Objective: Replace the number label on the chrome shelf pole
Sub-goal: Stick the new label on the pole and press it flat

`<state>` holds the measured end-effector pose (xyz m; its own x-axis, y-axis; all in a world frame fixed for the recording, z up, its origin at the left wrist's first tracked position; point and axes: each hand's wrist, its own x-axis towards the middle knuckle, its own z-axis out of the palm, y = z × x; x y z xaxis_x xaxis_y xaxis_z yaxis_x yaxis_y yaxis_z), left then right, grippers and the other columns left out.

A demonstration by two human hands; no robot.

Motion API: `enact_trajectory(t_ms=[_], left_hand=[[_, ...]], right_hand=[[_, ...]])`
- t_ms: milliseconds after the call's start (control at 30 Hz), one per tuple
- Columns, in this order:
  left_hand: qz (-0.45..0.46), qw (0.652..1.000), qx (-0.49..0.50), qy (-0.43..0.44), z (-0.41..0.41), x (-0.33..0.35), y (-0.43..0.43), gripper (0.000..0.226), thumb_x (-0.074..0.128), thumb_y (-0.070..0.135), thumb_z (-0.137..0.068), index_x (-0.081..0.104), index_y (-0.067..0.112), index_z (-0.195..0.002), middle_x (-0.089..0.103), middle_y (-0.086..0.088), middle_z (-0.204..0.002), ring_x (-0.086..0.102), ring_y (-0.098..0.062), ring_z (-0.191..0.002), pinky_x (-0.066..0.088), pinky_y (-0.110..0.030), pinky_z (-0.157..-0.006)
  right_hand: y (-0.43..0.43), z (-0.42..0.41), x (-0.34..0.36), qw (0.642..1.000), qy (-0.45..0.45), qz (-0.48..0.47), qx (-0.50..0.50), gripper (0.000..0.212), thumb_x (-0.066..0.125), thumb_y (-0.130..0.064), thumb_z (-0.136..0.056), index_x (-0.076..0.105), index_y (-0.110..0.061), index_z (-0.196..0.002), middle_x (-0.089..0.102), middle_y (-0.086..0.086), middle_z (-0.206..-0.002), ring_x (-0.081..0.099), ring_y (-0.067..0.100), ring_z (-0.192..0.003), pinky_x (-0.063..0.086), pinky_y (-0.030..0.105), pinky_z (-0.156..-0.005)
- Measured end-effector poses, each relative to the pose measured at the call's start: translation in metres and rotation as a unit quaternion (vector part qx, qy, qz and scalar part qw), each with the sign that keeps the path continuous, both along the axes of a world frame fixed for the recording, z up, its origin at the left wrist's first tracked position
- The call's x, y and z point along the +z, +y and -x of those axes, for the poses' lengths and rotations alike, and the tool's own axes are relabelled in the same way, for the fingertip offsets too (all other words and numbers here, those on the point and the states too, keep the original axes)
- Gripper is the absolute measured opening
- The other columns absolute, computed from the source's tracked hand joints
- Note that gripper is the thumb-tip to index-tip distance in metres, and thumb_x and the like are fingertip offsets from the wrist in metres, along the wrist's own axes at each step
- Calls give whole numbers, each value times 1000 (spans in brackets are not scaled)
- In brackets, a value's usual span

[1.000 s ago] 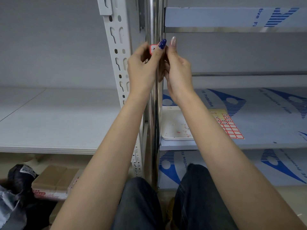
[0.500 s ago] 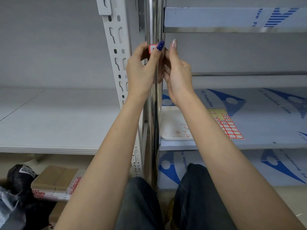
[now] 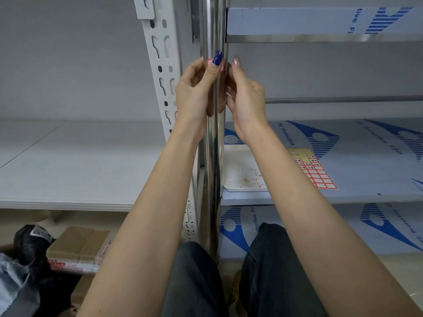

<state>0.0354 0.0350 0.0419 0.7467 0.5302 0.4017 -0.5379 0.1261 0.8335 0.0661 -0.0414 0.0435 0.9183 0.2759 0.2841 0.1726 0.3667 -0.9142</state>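
A chrome shelf pole (image 3: 212, 156) runs upright through the middle of the view. A small red-edged white number label (image 3: 209, 64) lies on the pole at hand height, mostly hidden. My left hand (image 3: 194, 88) wraps the pole from the left, its blue-nailed thumb pressed flat on the label. My right hand (image 3: 246, 92) reaches around the pole's right side, fingers curled behind it, thumb up beside the label. A yellow sheet of red-edged labels (image 3: 314, 171) lies on the right shelf.
A white tray (image 3: 231, 186) with bits of peeled label sits on the right shelf next to the pole. A white slotted upright (image 3: 162, 65) stands left of the pole. Boxes (image 3: 77, 248) and a dark bag (image 3: 27, 255) lie on the floor at lower left.
Both hands stay on the pole at about the same height. My left thumb has slid across and now covers more of the label.
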Motion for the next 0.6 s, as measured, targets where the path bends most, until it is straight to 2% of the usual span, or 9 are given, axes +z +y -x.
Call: enact_trajectory(t_ms=[67,167,200,300,367,433,533,600], left_hand=[[-7,1000,-4,3,3,-1,0,38,62,23,-88,56,-4,-114,61,-6,-82,57,-27,-78,45,-27,-53],[5,1000,-15,8,5,0,1,20,55,18,-95,60,0,-103,63,0,-66,59,-17,-60,45,-25,-50],[17,1000,-22,7,6,2,1,14,54,16,-95,61,3,-97,64,3,-62,59,-12,-56,45,-23,-50],[39,998,-43,3,8,6,1,11,52,11,-95,59,8,-87,64,8,-56,60,-4,-51,47,-17,-47],[51,997,-57,3,9,7,1,11,51,11,-96,59,8,-88,64,9,-55,60,-2,-51,47,-16,-47],[53,996,-65,4,10,6,0,11,51,15,-96,59,9,-92,61,11,-52,58,-1,-50,44,-16,-45],[49,996,-68,-1,8,4,1,13,49,17,-97,58,8,-100,61,11,-53,58,-1,-52,44,-16,-47],[41,997,-67,0,8,4,1,15,49,19,-98,58,8,-101,63,11,-57,59,-2,-55,44,-17,-48]], right_hand=[[0,2,0,1000,0,2,-6,37,51,-32,-97,69,-17,-68,70,25,-95,63,20,-81,48,49,-96],[1,3,1,1000,7,8,-20,41,52,-34,-96,70,0,-82,64,32,-105,65,41,-95,43,56,-98],[1,4,1,1000,7,10,-23,44,52,-35,-96,67,5,-86,61,35,-108,63,43,-98,43,58,-98],[2,4,0,1000,-5,8,-24,47,54,-36,-95,66,8,-86,61,38,-103,61,28,-81,43,58,-97],[1,4,-1,1000,-16,12,-15,40,56,-39,-93,74,-7,-77,68,27,-86,61,22,-78,50,49,-92],[1,5,0,999,-32,18,-6,32,58,-40,-92,76,-18,-76,68,12,-76,63,19,-75,53,37,-78],[2,6,1,999,-42,21,-3,27,61,-36,-91,75,-13,-87,67,-3,-62,61,8,-61,47,20,-58],[3,6,1,999,-44,19,-7,24,63,-33,-90,74,-12,-86,65,-11,-56,59,1,-54,44,14,-53]])
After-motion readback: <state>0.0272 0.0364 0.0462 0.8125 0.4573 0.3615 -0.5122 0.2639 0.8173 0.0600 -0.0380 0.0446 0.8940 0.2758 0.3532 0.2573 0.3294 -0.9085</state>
